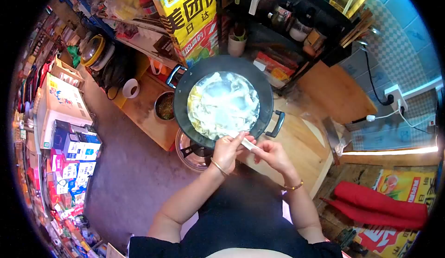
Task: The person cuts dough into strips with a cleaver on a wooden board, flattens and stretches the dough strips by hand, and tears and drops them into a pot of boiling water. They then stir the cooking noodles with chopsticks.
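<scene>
A large black wok [185,105] holds steaming liquid with many pale, flat pieces [208,119] that look like dough or noodle sheets. Over its near rim, a short white dough strip [247,144] is stretched between my two hands. The fingers of my left hand [226,153] are closed on one end of it. My right hand [274,158] pinches the other end between thumb and fingers. Both hands are close together, and a bracelet shows on each wrist.
Left of the wok, a metal bowl of chopped food [164,106] and a white cup [131,88] stand on a wooden counter. A wooden board [296,153] lies at the right. Behind it are jars [301,28] on a dark shelf. Stacked boxes [76,146] fill the left.
</scene>
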Demonstrator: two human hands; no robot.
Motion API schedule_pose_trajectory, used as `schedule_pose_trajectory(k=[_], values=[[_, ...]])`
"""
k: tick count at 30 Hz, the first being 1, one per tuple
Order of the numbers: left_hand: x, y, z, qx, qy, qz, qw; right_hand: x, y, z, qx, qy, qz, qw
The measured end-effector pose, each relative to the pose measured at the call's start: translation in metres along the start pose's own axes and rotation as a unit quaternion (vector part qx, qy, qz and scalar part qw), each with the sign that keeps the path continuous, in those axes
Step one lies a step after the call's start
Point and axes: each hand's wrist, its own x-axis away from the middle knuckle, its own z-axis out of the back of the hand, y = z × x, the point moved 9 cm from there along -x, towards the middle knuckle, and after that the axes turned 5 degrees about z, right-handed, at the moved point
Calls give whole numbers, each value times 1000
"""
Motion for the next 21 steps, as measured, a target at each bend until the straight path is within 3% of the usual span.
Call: schedule_pose_trajectory(k=[4, 9, 11, 13, 18, 21], values=[[1, 5, 2, 69, -28, 56, 996, 7, -4, 4, -56, -35, 16, 998], [-3, 10, 6, 59, -14, 41, 997, 8, 5, 9, -100, -46, -39, 993], [-7, 2, -6, 217, -77, 60, 971, 2, -2, 4, -131, -43, -12, 990], [4, -16, -37, 247, -270, 148, 919, -1, -12, -5, -161, -58, 9, 985], [-13, -20, 4, 226, -58, 76, 969, 4, 0, -2, -110, -47, -37, 992], [-15, 0, 15, 157, -25, 51, 986, 8, 18, 8, -39, -45, -66, 996]])
